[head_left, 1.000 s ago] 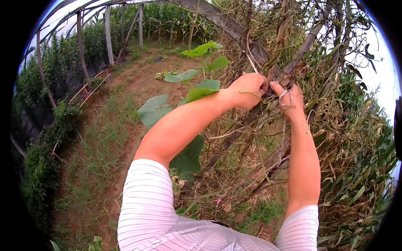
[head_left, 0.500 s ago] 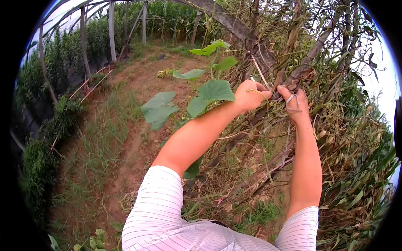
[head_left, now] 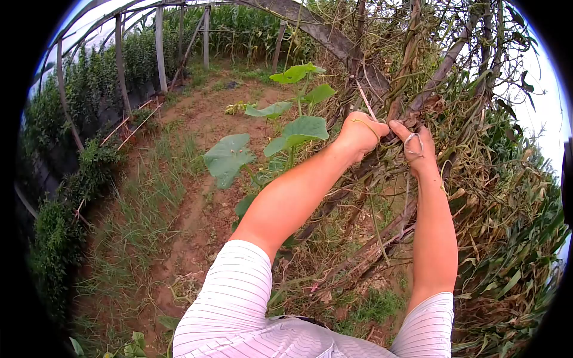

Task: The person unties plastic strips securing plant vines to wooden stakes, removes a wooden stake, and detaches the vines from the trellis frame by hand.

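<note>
My left hand (head_left: pixel 363 132) is bent at the wrist against the dry, tangled vines (head_left: pixel 382 173), its fingers curled away from view. A thin yellowish tendril lies across its back. Close beside it, my right hand (head_left: pixel 419 149) has its thumb and fingers closed at a joint of brown stems; what they grip is hidden. A pale string (head_left: pixel 412 142) loops around the right thumb. Just above the hands, a light thin strip (head_left: pixel 365 98) slants down toward the gap between them. A wooden pole (head_left: pixel 441 74) leans behind the right hand.
Left of my left arm grows a plant with broad green leaves (head_left: pixel 304 129). A thick wooden beam (head_left: pixel 319 30) crosses above. Upright posts (head_left: pixel 160 51) and leafy hedges line the left side. Corn plants (head_left: pixel 513 280) stand at the right. Below are soil and grass (head_left: pixel 173 179).
My left hand has turned at the wrist, and its fingers have moved out of sight toward the stems. My right hand stays at the same joint, shifting only slightly.
</note>
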### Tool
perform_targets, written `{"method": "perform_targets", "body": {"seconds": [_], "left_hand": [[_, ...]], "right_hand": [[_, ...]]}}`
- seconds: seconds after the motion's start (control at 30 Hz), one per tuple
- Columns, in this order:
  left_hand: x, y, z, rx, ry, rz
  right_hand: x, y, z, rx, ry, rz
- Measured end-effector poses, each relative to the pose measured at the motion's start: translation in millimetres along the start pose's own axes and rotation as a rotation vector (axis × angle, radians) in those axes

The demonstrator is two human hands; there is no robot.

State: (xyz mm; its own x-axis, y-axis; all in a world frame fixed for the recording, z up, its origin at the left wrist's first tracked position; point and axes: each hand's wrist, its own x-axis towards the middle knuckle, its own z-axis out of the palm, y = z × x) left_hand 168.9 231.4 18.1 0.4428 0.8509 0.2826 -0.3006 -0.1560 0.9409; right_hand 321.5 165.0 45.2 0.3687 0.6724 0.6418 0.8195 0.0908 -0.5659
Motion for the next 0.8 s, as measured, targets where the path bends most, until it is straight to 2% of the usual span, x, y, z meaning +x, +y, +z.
{"method": "perform_targets", "body": {"seconds": [0.2,0.3,0.37,0.43,0.5,0.57,0.63,0.7,0.77,0.8], "left_hand": [[3,-7,4,0.002,-0.013,-0.085],[3,-24,9,-0.211,0.003,0.059],[4,-35,8,-0.236,0.006,0.053],[3,-31,6,-0.259,0.008,0.052],[3,-26,4,-0.176,0.110,0.095],[22,-40,2,-0.235,0.132,0.124],[29,-44,8,-0.157,0.236,0.160],[32,-47,3,-0.256,0.192,0.180],[18,-33,-12,-0.135,-0.102,-0.007],[13,-29,-11,-0.136,-0.118,-0.085]], "right_hand": [[4,5,-3,-0.051,0.002,-0.053],[2,4,-5,-0.099,0.023,-0.058],[5,6,-4,0.029,-0.037,-0.084],[8,8,-3,-0.048,-0.008,-0.052],[7,11,-3,-0.044,-0.025,-0.035],[1,3,-5,-0.057,0.001,-0.047],[3,5,-4,0.134,-0.072,-0.102],[3,6,-4,0.103,-0.068,-0.087],[4,10,-4,0.075,-0.062,-0.074],[7,12,-4,0.098,-0.077,-0.080]]}}
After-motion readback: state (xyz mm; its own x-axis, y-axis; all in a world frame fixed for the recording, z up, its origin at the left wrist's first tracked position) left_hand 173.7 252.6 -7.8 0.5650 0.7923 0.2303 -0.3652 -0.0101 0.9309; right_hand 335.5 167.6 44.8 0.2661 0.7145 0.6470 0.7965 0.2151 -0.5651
